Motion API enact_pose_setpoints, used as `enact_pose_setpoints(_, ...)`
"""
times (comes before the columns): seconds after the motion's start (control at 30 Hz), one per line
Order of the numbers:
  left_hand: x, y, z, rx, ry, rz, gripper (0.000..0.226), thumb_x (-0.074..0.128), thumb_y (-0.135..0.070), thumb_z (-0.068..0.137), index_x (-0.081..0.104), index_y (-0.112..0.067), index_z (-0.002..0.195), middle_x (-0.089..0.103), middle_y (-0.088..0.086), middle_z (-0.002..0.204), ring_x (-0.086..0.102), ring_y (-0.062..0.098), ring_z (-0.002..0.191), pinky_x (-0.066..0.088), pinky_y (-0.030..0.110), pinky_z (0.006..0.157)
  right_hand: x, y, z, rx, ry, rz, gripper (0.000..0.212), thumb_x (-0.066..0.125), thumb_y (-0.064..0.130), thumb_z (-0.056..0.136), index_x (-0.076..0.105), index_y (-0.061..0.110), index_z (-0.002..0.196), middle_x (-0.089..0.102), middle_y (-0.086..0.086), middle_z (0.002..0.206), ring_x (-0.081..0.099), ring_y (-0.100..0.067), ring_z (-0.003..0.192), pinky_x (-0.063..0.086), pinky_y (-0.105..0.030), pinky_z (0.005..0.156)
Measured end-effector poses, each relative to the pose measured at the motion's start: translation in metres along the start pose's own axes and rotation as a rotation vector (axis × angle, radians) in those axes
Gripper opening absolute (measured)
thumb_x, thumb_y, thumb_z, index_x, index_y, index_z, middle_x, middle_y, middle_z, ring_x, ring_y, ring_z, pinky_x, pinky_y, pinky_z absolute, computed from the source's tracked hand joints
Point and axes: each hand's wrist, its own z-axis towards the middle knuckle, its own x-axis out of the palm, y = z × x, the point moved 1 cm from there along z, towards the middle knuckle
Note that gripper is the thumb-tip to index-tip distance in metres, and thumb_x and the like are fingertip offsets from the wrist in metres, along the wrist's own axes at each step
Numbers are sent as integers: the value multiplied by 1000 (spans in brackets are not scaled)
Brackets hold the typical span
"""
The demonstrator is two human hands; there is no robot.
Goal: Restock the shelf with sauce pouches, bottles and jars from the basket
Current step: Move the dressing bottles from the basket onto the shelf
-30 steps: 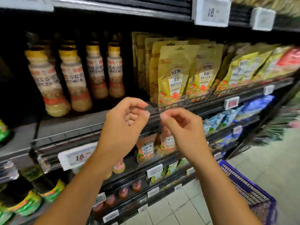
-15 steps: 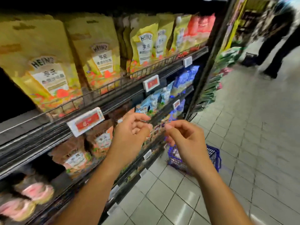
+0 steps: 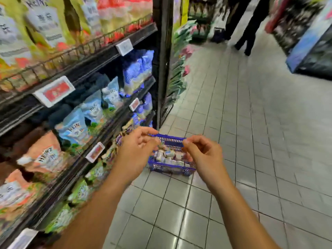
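Down low, on the grey tiled floor: blue basket with latticed walls, parked just beside the foot of the shelf, near its black end post. Packed inside with small jars, pale-labelled and jumbled together, too blurred to read. Raised in front of the basket's left end, left hand, fingers loosely curled, thumb close to forefinger, gripping nothing. Level with it, in front of the right end, right hand, same loose curl, likewise holding nothing, with a narrow gap between the two and the basket's far rim showing through. Up the left side, shelf tiers fronted by low wire rails and price tags: yellow pouches on the top tier in view; pale blue pouches upright on the next, darker blue pouches toward the post, salmon pouches nearer the camera; green pouches on the tier below. Right of the basket, open floor across the aisle, a wide run of tiles up to a display at the far right edge. Farther down the aisle, a person's dark-trousered legs, well apart from the basket.
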Motion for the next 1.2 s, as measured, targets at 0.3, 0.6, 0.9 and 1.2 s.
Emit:
enact_pose_setpoints(0.3, 41, 21, 79, -64, 79, 20, 15, 63, -5, 92, 66, -18, 99, 73, 3, 78, 68, 7, 68, 53, 17, 60, -41, -39, 59, 100, -146, -40, 10, 68, 15, 92, 70, 16, 83, 72, 6, 72, 63, 1, 60, 48, -14, 53)
enact_pose_setpoints(0.6, 77, 42, 205, -121, 162, 56, 16, 63, -9, 91, 66, -22, 100, 73, 7, 84, 70, 10, 75, 56, 19, 64, -48, -65, 168, 182, -222, -90, 9, 67, 15, 93, 71, 8, 88, 72, -4, 76, 61, -2, 60, 48, -17, 55)
enact_pose_setpoints(0.9, 103, 54, 309, -165, 245, 67, 15, 63, -11, 92, 66, -23, 100, 73, 9, 87, 70, 13, 79, 54, 18, 65, -45, -89, 269, 218, -294, -111, 8, 67, 14, 92, 69, 12, 84, 69, -1, 74, 58, -5, 61, 49, -24, 61)
enact_pose_setpoints(1.2, 115, 103, 389, -279, 203, 108, 14, 61, -12, 93, 66, -24, 98, 74, -1, 81, 68, 14, 78, 58, 27, 66, -58, -149, 341, 312, -256, -105, 10, 66, 15, 92, 70, 15, 83, 71, 4, 71, 62, -2, 59, 47, -16, 54)
